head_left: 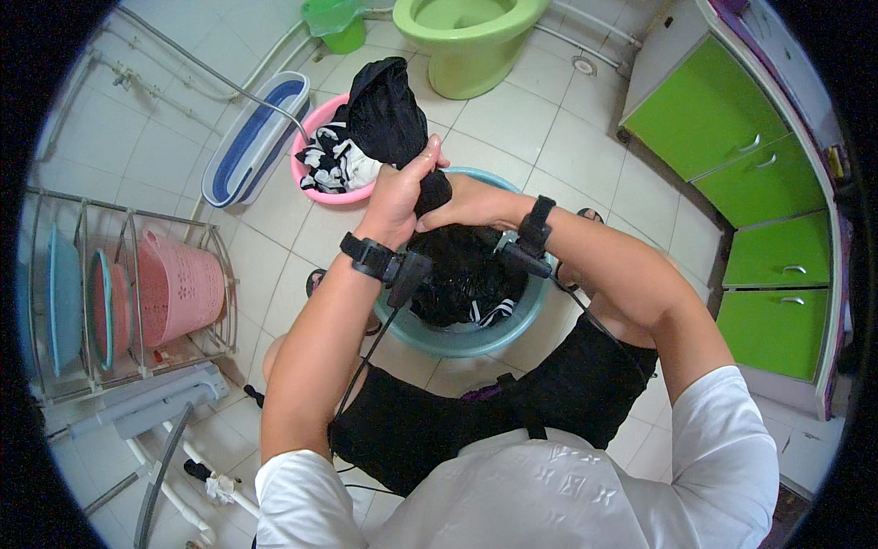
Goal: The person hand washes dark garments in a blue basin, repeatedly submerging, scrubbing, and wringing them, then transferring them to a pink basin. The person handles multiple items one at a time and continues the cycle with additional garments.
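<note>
A bunched black cloth garment (387,113) is gripped between my two hands, with its loose part spread above them, partly over the pink basin. My left hand (398,192) holds it from the left, thumb up. On the right, my right hand (470,202) wraps its lower part. Below my hands stands a teal basin (473,348) with water and dark wet clothes (466,274), among them a piece with white stripes. The pink basin (341,199) behind it holds black and white clothes (353,165). Both wrists wear black straps with small cabled devices.
A green toilet (463,62) and a green bin (343,34) stand at the far side. A folded blue-and-white tub (257,141) leans at the left wall, near a hose. A metal rack (140,219) holds basins and a pink basket (182,288). Green cabinets (713,117) line the right.
</note>
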The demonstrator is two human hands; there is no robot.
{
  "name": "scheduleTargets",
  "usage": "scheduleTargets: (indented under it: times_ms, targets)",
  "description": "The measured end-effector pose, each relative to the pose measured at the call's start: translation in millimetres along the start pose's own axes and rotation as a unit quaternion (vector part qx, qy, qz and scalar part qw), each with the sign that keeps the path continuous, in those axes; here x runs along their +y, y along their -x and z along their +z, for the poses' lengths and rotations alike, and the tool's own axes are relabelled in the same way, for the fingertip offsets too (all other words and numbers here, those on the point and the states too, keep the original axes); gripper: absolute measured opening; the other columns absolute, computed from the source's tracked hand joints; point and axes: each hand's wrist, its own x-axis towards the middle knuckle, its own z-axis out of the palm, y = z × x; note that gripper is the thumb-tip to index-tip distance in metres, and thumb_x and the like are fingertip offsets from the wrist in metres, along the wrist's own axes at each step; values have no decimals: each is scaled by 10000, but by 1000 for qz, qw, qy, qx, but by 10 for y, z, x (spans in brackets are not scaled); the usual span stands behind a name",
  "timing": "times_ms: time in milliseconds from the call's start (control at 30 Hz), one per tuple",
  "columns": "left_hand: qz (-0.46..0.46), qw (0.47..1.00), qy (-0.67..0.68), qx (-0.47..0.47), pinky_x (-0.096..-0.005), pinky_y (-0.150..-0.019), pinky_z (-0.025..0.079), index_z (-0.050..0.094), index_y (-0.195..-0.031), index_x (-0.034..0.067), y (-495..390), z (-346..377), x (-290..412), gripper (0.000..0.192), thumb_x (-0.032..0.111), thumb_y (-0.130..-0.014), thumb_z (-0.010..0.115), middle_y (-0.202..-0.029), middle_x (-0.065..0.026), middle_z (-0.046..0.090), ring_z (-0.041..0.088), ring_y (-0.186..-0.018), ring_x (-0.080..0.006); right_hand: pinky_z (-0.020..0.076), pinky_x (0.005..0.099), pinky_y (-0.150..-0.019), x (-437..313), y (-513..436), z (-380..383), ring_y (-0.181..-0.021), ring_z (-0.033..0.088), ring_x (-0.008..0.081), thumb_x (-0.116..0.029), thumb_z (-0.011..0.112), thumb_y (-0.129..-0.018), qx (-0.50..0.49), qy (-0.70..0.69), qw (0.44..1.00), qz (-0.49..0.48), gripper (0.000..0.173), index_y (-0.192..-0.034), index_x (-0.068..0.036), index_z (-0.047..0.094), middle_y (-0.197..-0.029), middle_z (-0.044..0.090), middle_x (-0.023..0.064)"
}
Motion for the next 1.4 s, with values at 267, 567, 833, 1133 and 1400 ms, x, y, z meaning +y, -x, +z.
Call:
scheduleTargets:
  times_ms: [267, 567, 833, 1133, 1400]
  targets:
    - [20, 995, -5, 95, -287, -612, 457, 617, -705, 56, -38, 50, -195, 338, 278, -935, 728, -705, -16, 600, 542, -615, -129, 552, 471, -810, 228, -126, 217, -896, 691, 411, -316, 744, -722, 218, 356, 908, -22, 553, -1100, 78, 658, -921, 676, 331]
    - [4, 966, 62, 249, -308, -512, 347, 559, -692, 97, -176, 190, -282, 291, 178, -903, 743, -628, 14, 504, 424, -531, -122, 565, 493, -703, 353, -174, 252, -716, 697, 410, -210, 688, -753, 253, 498, 827, -71, 241, -755, 30, 707, -738, 681, 260]
    - [43, 991, 32, 120, -300, -653, 451, 564, -912, 50, -153, 213, -91, 241, 139, -845, 778, -801, -31, 573, 542, -701, -147, 561, 476, -710, 269, -181, 143, -748, 684, 428, -226, 708, -747, 291, 385, 869, -105, 267, -782, 38, 684, -761, 678, 270]
    - [335, 843, -415, 71, -455, -1192, 242, 224, -1522, -54, 376, 173, -238, 891, -15, -717, 603, -1483, -278, 328, 331, -1413, -408, 521, 320, -659, -76, -361, -106, -730, 657, 150, -141, 721, -853, 350, -138, 910, -173, 168, -918, 11, 698, -837, 711, 80]
    - [314, 835, -420, 166, -491, -1164, 270, 119, -1538, -67, 146, 307, -581, 1013, 80, -757, 747, -1513, -326, 333, 334, -1427, -429, 532, 333, -919, -358, -126, 218, -1067, 645, 199, -34, 605, -928, 269, -301, 898, -174, 477, -1379, 45, 470, -1185, 678, 149]
